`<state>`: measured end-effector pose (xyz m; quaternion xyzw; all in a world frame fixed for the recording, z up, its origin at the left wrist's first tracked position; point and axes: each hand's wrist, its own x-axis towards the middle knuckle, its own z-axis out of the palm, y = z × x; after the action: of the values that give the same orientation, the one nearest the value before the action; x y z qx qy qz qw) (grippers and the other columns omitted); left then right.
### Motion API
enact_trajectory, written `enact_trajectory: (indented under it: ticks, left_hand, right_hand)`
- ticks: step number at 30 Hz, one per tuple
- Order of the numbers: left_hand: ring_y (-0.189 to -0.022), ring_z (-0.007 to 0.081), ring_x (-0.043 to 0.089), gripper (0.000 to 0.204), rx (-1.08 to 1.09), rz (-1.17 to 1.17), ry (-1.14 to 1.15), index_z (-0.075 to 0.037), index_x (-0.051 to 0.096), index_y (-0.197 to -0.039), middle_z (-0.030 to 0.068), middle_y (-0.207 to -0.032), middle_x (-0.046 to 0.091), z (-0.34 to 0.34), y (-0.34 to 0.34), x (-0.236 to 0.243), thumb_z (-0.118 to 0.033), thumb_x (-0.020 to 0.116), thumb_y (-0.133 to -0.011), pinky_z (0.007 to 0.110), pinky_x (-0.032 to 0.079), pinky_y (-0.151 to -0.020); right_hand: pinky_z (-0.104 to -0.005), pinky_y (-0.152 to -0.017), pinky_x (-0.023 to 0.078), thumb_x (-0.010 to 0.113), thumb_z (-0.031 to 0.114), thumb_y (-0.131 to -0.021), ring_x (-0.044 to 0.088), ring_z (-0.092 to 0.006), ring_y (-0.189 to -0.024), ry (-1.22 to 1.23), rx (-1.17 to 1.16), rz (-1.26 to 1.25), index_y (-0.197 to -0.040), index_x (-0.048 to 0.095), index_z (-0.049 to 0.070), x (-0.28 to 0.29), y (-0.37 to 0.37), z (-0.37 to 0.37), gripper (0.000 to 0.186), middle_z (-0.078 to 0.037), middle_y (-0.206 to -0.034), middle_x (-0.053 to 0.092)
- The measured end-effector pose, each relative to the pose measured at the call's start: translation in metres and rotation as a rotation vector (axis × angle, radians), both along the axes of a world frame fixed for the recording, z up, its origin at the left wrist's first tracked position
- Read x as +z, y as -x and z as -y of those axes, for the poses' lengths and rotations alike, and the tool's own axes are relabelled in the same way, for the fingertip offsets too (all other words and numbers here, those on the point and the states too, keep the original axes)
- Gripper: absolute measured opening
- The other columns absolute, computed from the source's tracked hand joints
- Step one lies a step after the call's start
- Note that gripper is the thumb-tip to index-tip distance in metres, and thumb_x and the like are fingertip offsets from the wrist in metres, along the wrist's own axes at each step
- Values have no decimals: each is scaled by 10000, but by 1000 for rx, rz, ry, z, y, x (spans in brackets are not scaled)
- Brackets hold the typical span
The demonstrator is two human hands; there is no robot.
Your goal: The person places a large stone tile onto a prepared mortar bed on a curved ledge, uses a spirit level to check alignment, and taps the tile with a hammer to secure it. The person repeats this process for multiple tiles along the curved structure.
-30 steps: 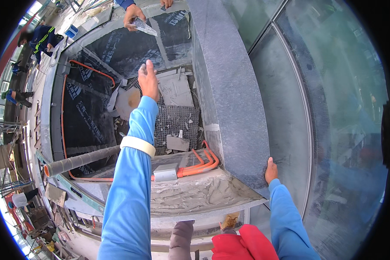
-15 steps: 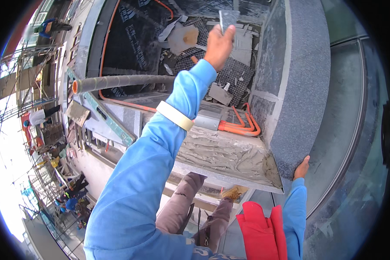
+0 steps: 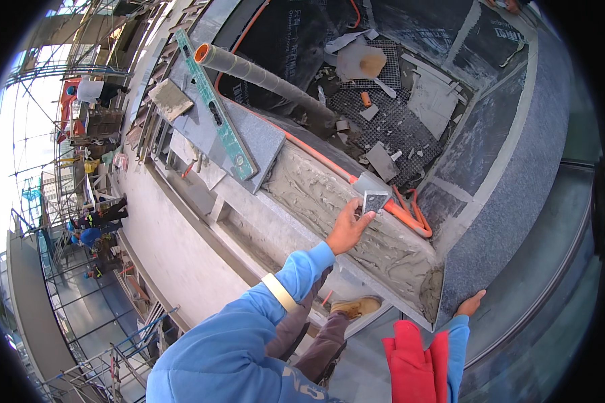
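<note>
My left hand (image 3: 349,223) is closed on a small grey stone-like piece (image 3: 376,201), held over the mortar bed (image 3: 390,250) near the orange conduits (image 3: 405,216) and grey junction box (image 3: 364,183); whether it touches anything beneath is unclear. My right hand (image 3: 470,302) is curled round the outer edge of the long speckled grey slab (image 3: 501,215) that runs along the glass side. To the left, a green spirit level (image 3: 225,131) lies across another grey slab (image 3: 265,151). Red fabric (image 3: 417,363) hangs beside my right sleeve.
A recessed box holds rubble and mesh panels (image 3: 383,114). A wrapped pipe (image 3: 262,74) sticks up diagonally from it. Another person's hand (image 3: 511,5) is at the top right. Several workers (image 3: 91,221) are among scaffolding at left. Glass (image 3: 531,316) borders the right side.
My left hand has taken the small piece that another person held, then moved down to above the mortar. The view has swung, showing more of the left side; my right hand stays on the slab.
</note>
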<state>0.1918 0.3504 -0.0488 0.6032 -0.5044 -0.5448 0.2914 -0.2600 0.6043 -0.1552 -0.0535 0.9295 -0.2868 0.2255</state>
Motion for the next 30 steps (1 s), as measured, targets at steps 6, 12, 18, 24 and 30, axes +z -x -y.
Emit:
enact_trajectory:
  ticks: [6, 12, 18, 24, 30]
  left_hand:
    - [-716, 76, 525, 264, 460, 120, -95, 24, 651, -1061, 8, -837, 643, -3, -113, -5, -230, 693, -1003, 268, 429, -610]
    - [-693, 126, 577, 266, 786, 416, 120, 63, 669, -1041, 55, -821, 667, 32, -312, -6, -201, 678, -1007, 314, 463, -625]
    - [-894, 306, 722, 341, 822, 713, 64, 85, 737, -1052, 224, -1008, 749, 113, -454, -49, -240, 735, -951, 424, 540, -826]
    - [-1294, 446, 557, 538, 584, 1261, -41, 10, 656, -1316, 305, -1324, 605, 200, -491, -65, -386, 697, -953, 476, 450, -1065]
    - [-1177, 440, 603, 402, 278, 1391, 577, 9, 694, -1213, 287, -1219, 650, 379, -603, 3, -301, 647, -961, 483, 460, -1042]
  right_hand:
    - [-401, -1161, 350, 347, 690, -1041, 518, -406, -1336, -21, 40, 74, -1422, 491, -165, -14, 16, -10, 948, -281, -1485, 521]
    - [-404, -1164, 350, 336, 686, -1043, 505, -414, -1357, -45, 90, 24, -1425, 491, -166, -13, 17, -9, 947, -297, -1494, 510]
    - [-390, -1187, 324, 371, 690, -1035, 482, -395, -1393, 33, 77, -5, -1450, 477, -150, -21, 25, -14, 943, -265, -1521, 498]
    - [-375, -1220, 281, 440, 649, -1039, 445, -347, -1424, -20, 68, -158, -1502, 429, -119, -41, 61, -42, 897, -213, -1582, 442]
    - [-371, -1251, 231, 452, 573, -1067, 402, -307, -1464, -126, 338, -554, -1547, 392, -69, -30, 84, -53, 803, -155, -1626, 396]
